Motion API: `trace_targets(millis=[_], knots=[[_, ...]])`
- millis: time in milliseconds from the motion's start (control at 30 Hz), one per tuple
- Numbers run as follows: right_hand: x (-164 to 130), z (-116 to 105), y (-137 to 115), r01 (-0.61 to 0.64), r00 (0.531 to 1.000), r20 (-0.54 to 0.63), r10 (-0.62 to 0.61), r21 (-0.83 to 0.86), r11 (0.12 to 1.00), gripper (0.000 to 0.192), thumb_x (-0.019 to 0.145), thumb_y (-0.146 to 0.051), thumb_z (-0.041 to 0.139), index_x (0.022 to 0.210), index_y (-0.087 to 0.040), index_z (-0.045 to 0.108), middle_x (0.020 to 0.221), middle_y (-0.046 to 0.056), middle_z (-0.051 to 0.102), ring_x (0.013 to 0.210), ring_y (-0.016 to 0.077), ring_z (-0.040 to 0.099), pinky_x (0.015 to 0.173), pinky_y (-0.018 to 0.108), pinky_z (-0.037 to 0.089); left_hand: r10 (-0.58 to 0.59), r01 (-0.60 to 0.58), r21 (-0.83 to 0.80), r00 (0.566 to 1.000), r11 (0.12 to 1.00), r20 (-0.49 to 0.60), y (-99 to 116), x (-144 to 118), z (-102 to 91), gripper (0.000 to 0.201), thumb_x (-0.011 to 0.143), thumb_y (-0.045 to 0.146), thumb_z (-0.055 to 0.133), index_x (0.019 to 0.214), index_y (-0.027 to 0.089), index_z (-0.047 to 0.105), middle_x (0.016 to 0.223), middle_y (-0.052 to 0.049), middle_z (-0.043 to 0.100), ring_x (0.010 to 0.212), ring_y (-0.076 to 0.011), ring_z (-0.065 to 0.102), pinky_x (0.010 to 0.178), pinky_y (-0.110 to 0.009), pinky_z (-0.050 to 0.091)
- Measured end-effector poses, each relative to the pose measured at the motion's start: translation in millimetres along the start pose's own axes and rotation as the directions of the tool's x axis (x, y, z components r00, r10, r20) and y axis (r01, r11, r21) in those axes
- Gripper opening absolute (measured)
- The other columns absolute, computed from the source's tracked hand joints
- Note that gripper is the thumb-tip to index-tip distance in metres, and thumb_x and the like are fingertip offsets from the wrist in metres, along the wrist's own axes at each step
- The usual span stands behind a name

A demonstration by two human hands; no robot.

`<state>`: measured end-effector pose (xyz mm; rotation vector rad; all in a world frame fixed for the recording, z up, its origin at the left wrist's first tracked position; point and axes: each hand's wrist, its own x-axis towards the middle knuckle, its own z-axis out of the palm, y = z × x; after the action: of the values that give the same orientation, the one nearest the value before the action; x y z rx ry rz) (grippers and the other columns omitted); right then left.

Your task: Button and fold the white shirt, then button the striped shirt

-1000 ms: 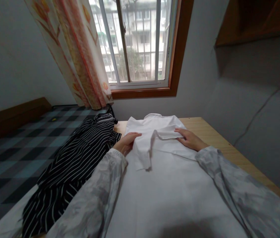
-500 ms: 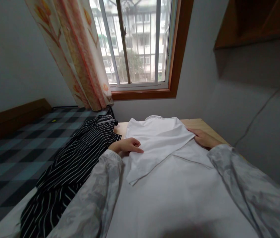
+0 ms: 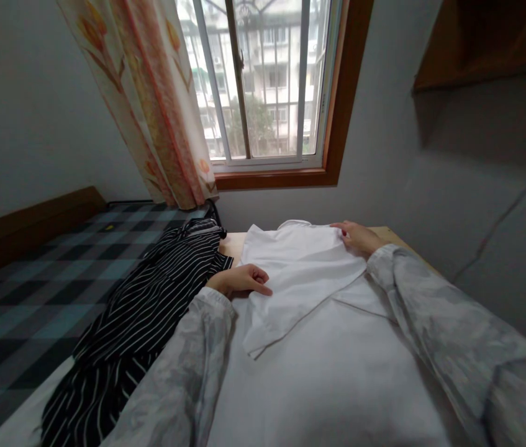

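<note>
From the head view, we're looking at a white shirt (image 3: 309, 347) laid flat on the table (image 3: 386, 233), collar end far from us by the window (image 3: 263, 81). One sleeve (image 3: 290, 292) is already folded across the body, slanting toward the near left, so we'd say the fold is partway: the sides and the long lower half still lie unfolded.

Our left hand (image 3: 243, 280) rests loosely curled on the left edge of that sleeve, not gripping anything. Our right hand (image 3: 358, 237) sits at the far right shoulder, fingers flat on the cloth.

A black striped garment (image 3: 151, 292) lies crumpled just left, spilling onto the checked bed (image 3: 34, 279). No containers anywhere we can see.
</note>
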<state>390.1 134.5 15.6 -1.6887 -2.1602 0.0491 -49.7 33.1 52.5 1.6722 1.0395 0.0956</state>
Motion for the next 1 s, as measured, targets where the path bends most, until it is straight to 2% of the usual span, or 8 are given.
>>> trace_targets(millis=[133, 233, 367, 567, 667, 767, 900, 1000], knots=[[18.5, 6.8, 3.4, -0.035, 0.998, 0.056, 0.041, -0.093, 0.995, 0.029, 0.098, -0.034, 0.065, 0.119, -0.029, 0.085, 0.112, 0.008, 0.083, 0.096, 0.0249, 0.074, 0.087, 0.032, 0.052, -0.011, 0.011, -0.006, 1.000, 1.000, 0.010, -0.3, -1.1, -0.5, 0.075, 0.057, 0.068, 0.098, 0.060, 0.023, 0.038, 0.057, 0.008, 0.030, 0.051, -0.0088, 0.027, 0.050, -0.029, 0.016], [30.1, 7.9, 11.8, -0.175, 0.979, -0.117, 0.169, -0.044, 0.984, 0.028, 0.100, -0.040, 0.063, 0.113, -0.029, 0.086, 0.111, 0.009, 0.084, 0.097, 0.0265, 0.074, 0.086, 0.034, 0.051, -0.015, 0.016, -0.024, 1.000, 1.000, 0.023, -1.3, -1.1, -0.2, 0.076, 0.055, 0.070, 0.098, 0.059, 0.023, 0.038, 0.056, 0.008, 0.031, 0.049, -0.0085, 0.027, 0.048, -0.029, 0.015], [41.2, 9.9, 18.1, -0.321, 0.893, -0.284, 0.348, 0.138, 0.937, 0.032, 0.103, -0.042, 0.059, 0.117, -0.026, 0.082, 0.110, 0.011, 0.084, 0.097, 0.0278, 0.074, 0.083, 0.035, 0.052, -0.056, 0.057, -0.031, 0.998, 0.998, 0.042, -2.0, -0.2, -0.4, 0.077, 0.053, 0.072, 0.099, 0.059, 0.022, 0.040, 0.055, 0.008, 0.033, 0.048, -0.0082, 0.030, 0.047, -0.028, 0.017], [24.3, 35.7, 18.5, -0.230, 0.960, -0.112, 0.255, 0.202, 0.952, 0.047, 0.101, -0.041, 0.062, 0.143, -0.020, 0.067, 0.129, 0.016, 0.079, 0.110, 0.0287, 0.073, 0.096, 0.036, 0.054, -0.096, 0.098, -0.019, 0.992, 0.995, 0.078, -6.3, -1.6, -6.3, 0.077, 0.052, 0.070, 0.100, 0.060, 0.022, 0.041, 0.056, 0.008, 0.038, 0.049, -0.0091, 0.041, 0.047, -0.025, 0.032], [5.4, 42.7, 24.3, -0.165, 0.983, -0.055, 0.173, 0.124, 0.978, 0.046, 0.104, -0.044, 0.057, 0.140, -0.018, 0.068, 0.137, 0.018, 0.075, 0.122, 0.0305, 0.069, 0.107, 0.038, 0.051, -0.133, 0.135, -0.015, 0.986, 0.991, 0.096, -9.8, -2.6, -9.8, 0.076, 0.049, 0.069, 0.101, 0.060, 0.022, 0.042, 0.056, 0.007, 0.043, 0.051, -0.0115, 0.048, 0.050, -0.026, 0.040], [-10.7, 38.7, 29.9, -0.136, 0.984, -0.114, 0.134, -0.008, 0.991, 0.045, 0.101, -0.051, 0.061, 0.127, -0.017, 0.073, 0.135, 0.019, 0.075, 0.126, 0.0332, 0.066, 0.112, 0.041, 0.048, -0.155, 0.152, 0.031, 0.983, 0.988, 0.102, -9.5, -4.1, -11.8, 0.071, 0.054, 0.070, 0.099, 0.061, 0.022, 0.046, 0.055, 0.005, 0.047, 0.050, -0.0133, 0.049, 0.049, -0.027, 0.037], [-25.3, 30.1, 29.2, -0.303, 0.947, -0.133, 0.294, -0.052, 0.952, 0.033, 0.100, -0.050, 0.061, 0.105, -0.021, 0.076, 0.114, 0.016, 0.079, 0.107, 0.0316, 0.072, 0.092, 0.039, 0.054, -0.167, 0.161, 0.071, 0.983, 0.984, 0.081, -3.2, -7.2, -10.7, 0.065, 0.059, 0.065, 0.097, 0.061, 0.023, 0.047, 0.052, 0.005, 0.047, 0.048, -0.0133, 0.045, 0.048, -0.029, 0.032], [-33.5, 27.5, 26.9, -0.435, 0.897, -0.121, 0.425, -0.065, 0.898, 0.030, 0.104, -0.045, 0.056, 0.106, -0.022, 0.076, 0.106, 0.016, 0.081, 0.095, 0.0300, 0.074, 0.081, 0.037, 0.052, -0.184, 0.180, 0.065, 0.981, 0.982, 0.060, 1.5, -9.5, -8.9, 0.065, 0.056, 0.061, 0.099, 0.058, 0.023, 0.046, 0.051, 0.005, 0.046, 0.048, -0.0132, 0.044, 0.049, -0.029, 0.031]])
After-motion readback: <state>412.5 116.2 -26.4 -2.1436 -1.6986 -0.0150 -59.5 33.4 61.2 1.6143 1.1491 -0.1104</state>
